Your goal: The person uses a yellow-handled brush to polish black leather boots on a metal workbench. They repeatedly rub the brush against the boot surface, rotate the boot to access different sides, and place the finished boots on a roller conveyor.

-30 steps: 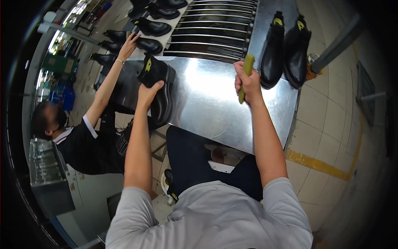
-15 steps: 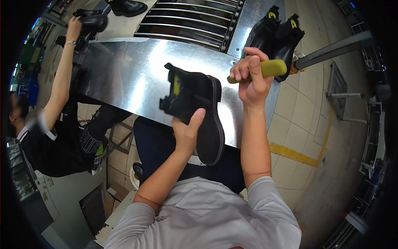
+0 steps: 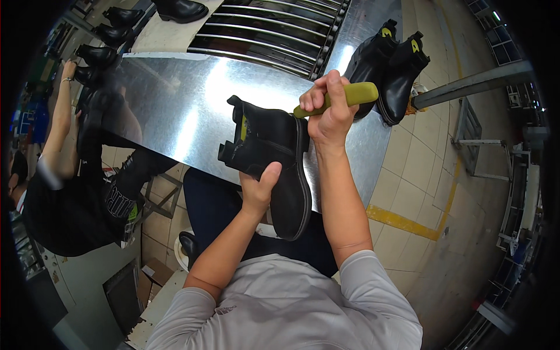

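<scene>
My left hand is closed round the shaft of a black ankle boot, thumb on its side. The boot lies tipped over, opening to the left, toe toward me and sole edge to the right. Yellow-green shows inside its opening. In my right hand is a yellow-green oblong tool, gripped with the fingers curled round it. Its narrow left end meets or nearly meets the boot's sole edge by the heel; I cannot tell whether they touch.
Under the boot's far part spreads a shiny metal table. A roller conveyor stands beyond it. Two black boots stand at the table's right edge, near a grey rail. At left, a co-worker reaches toward several black boots.
My right hand has moved left with the tool, bringing it to the boot's heel edge. The boot has shifted slightly down and left. The co-worker's arm has lowered and moved left.
</scene>
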Motion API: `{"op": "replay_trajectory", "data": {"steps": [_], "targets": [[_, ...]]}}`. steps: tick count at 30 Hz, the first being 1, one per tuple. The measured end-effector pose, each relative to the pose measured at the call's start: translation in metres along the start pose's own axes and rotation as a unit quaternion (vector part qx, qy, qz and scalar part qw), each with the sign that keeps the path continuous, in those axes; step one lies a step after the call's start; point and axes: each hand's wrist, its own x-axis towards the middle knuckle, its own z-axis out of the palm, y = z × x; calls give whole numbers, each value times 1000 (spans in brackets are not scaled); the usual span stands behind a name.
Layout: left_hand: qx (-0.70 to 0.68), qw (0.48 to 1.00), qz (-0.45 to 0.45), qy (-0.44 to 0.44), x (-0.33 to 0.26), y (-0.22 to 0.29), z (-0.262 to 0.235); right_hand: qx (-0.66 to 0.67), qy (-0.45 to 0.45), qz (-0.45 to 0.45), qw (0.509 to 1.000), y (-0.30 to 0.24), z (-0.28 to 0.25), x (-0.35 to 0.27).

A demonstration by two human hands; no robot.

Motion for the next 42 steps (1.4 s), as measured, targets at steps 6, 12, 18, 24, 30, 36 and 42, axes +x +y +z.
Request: {"op": "replay_trajectory", "data": {"steps": [6, 12, 18, 24, 30, 36, 42], "targets": [[0, 1000, 25, -19, 7, -1, -12, -1, -155, -108, 982, 18, -15, -27], [-108, 994, -13, 21, 8, -4, -14, -51, -219, -133, 965, 2, -6, -56], [-84, 996, -7, 21, 5, -11, -21, -178, -272, -179, 929, -4, 6, -86], [-94, 995, 12, 1, 12, -12, -22, -115, -171, -49, 977, -16, 3, -92], [-84, 996, 18, 1, 13, -9, -21, -232, 12, -62, 971, -1, 33, -63], [-37, 998, 28, -29, 14, -14, -30, -338, 107, -38, 934, 15, 56, -30], [-43, 998, -12, -32, 11, -20, -31, -472, 102, -62, 873, 27, 61, -11]]}}
